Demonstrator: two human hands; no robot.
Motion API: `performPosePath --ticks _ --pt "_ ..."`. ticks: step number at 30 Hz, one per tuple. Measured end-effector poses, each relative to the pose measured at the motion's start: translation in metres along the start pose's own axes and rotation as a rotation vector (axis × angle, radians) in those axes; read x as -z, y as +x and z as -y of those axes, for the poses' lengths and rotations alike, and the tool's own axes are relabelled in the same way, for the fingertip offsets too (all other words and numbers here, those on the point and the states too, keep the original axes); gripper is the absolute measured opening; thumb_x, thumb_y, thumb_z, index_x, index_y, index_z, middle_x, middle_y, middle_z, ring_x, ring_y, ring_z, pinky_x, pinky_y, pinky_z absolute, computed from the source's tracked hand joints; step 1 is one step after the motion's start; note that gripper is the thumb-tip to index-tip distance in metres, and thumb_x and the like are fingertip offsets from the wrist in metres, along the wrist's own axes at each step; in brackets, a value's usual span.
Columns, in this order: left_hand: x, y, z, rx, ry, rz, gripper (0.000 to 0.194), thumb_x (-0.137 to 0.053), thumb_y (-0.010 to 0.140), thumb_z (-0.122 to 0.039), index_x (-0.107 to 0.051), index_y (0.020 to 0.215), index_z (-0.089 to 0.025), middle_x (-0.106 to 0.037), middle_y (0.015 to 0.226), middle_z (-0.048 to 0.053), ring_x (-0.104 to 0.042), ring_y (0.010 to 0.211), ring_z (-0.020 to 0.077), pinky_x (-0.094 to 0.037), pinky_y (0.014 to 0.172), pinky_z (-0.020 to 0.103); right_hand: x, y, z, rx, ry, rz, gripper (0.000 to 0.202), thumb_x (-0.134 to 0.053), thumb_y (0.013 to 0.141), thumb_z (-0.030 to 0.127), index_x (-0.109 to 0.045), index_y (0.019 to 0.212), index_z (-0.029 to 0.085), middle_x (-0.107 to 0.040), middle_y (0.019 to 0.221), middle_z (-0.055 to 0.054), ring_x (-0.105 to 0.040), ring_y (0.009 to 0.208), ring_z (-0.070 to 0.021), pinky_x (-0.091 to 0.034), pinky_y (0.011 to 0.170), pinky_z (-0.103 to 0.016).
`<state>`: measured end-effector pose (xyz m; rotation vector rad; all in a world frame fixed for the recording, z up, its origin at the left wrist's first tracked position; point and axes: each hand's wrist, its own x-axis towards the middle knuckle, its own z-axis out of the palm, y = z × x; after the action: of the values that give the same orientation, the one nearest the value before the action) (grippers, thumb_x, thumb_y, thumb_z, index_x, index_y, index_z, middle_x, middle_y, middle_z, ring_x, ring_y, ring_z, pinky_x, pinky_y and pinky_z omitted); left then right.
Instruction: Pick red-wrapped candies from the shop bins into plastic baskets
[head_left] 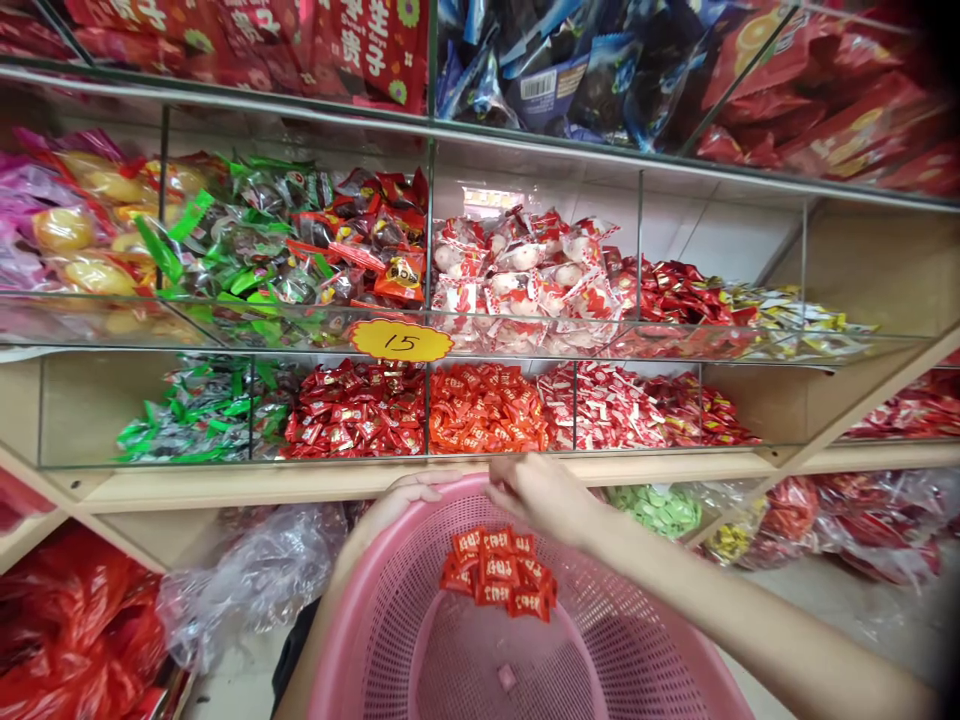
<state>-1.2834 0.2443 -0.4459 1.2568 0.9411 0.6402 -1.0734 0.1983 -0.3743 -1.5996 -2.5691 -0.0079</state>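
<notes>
A pink plastic basket [352,590] with perforated walls is in front of me, below the candy shelves. Along its far left rim lies my left hand [409,497], closed over the edge. My right hand [536,495] is above the far rim with its fingers curled; what they hold, if anything, is hidden. Just below that hand, inside the basket, is a cluster of small red-orange wrapped candies [499,572]. Similar orange-red candies [487,410] fill a shelf compartment right behind my hands. A small pink piece [507,677] shows on the basket's bottom.
Glass dividers split the shelves into compartments of wrapped sweets, with white-and-red packets [525,265] above. A yellow price tag [403,342] reads 15. The wooden shelf edge [262,485] runs behind the basket. Clear plastic bags [255,570] and a red bag [75,610] are at lower left.
</notes>
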Motion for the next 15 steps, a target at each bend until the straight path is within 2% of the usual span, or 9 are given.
performPosePath --ticks 2,4,8,11,15 --pt "0.002 0.002 0.003 -0.035 -0.043 -0.014 0.041 -0.055 0.063 -0.016 -0.068 0.102 -0.02 -0.064 0.119 -0.001 -0.048 0.121 0.0209 -0.031 0.105 0.028 0.006 0.027 -0.007 0.014 0.027 -0.082 0.018 -0.043 0.09 0.025 -0.06 0.09 0.017 -0.065 0.083 -0.005 -0.059 0.07 -0.0143 -0.032 0.058 -0.024" --pt "0.004 0.004 0.005 -0.046 -0.064 -0.02 0.04 -0.057 0.061 -0.015 -0.07 0.099 -0.019 -0.065 0.117 0.0 -0.048 0.12 0.0209 -0.031 0.104 0.028 0.003 0.051 -0.015 0.031 0.044 -0.101 0.018 -0.048 0.085 0.017 -0.06 0.099 0.017 -0.063 0.096 -0.007 -0.059 0.079 -0.0148 -0.035 0.063 -0.023" --pt "0.008 0.007 0.01 -0.029 -0.082 -0.022 0.042 -0.056 0.063 -0.016 -0.069 0.103 -0.018 -0.064 0.119 0.001 -0.051 0.117 0.0222 -0.033 0.102 0.03 -0.011 0.088 -0.025 0.107 0.114 0.026 0.036 -0.057 0.075 0.007 -0.061 0.109 0.018 -0.06 0.108 -0.008 -0.058 0.095 -0.017 -0.04 0.077 -0.024" --pt "0.008 0.007 0.011 -0.028 -0.099 -0.025 0.043 -0.056 0.064 -0.016 -0.068 0.106 -0.019 -0.063 0.122 0.001 -0.051 0.118 0.0216 -0.032 0.103 0.03 -0.021 0.103 -0.027 0.112 0.159 0.115 0.036 -0.061 0.072 0.007 -0.065 0.106 0.019 -0.06 0.111 -0.008 -0.057 0.1 -0.0191 -0.041 0.081 -0.025" --pt "0.006 0.005 0.009 -0.03 -0.135 0.01 0.046 -0.056 0.064 -0.015 -0.067 0.108 -0.02 -0.061 0.125 0.001 -0.048 0.121 0.0211 -0.031 0.105 0.03 -0.026 0.106 -0.03 0.13 0.176 0.083 0.022 -0.063 0.074 0.013 -0.068 0.095 0.019 -0.061 0.107 -0.009 -0.059 0.096 -0.0204 -0.042 0.081 -0.027"
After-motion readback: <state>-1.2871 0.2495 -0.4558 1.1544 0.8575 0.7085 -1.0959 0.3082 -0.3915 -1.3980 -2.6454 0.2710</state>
